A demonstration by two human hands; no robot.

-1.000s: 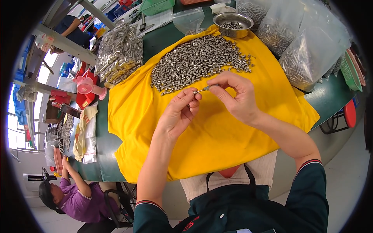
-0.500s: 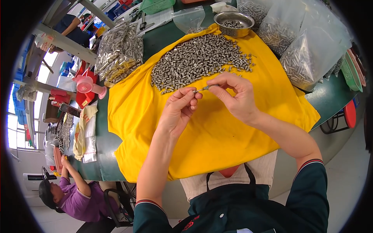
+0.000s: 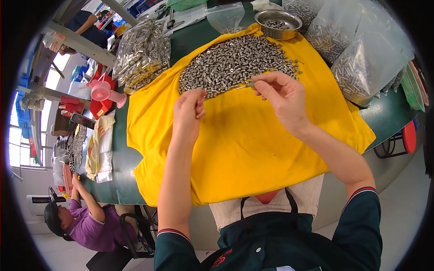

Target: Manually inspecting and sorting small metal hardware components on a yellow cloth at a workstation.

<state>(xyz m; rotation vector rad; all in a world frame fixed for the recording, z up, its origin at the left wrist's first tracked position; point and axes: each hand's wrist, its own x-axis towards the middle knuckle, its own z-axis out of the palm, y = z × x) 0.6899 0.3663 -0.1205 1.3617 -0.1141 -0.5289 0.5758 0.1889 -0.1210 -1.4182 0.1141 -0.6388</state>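
A wide heap of small shiny metal cylinder parts (image 3: pixel 235 63) lies on a yellow cloth (image 3: pixel 253 149) spread over the green table. My left hand (image 3: pixel 188 110) is at the heap's near left edge, its fingers curled together; whatever is between the fingertips is hidden. In my right hand (image 3: pixel 282 97), thumb and forefinger pinch a thin metal tool (image 3: pixel 244 86) with a short greenish handle. Its slim shaft points left, toward my left hand, over the near edge of the heap. A clear gap separates the two hands.
Behind the heap stand a steel bowl (image 3: pixel 278 25) of parts and clear bags (image 3: pixel 357 67) filled with metal pieces. At left are a bag of metal parts (image 3: pixel 142 54) and a pink fan (image 3: pixel 103 91). A co-worker in purple (image 3: pixel 97 221) sits at lower left.
My hands have moved apart and away from me. The left hand has left the tool's tip and gone left to the heap's edge; the right still holds the tool.
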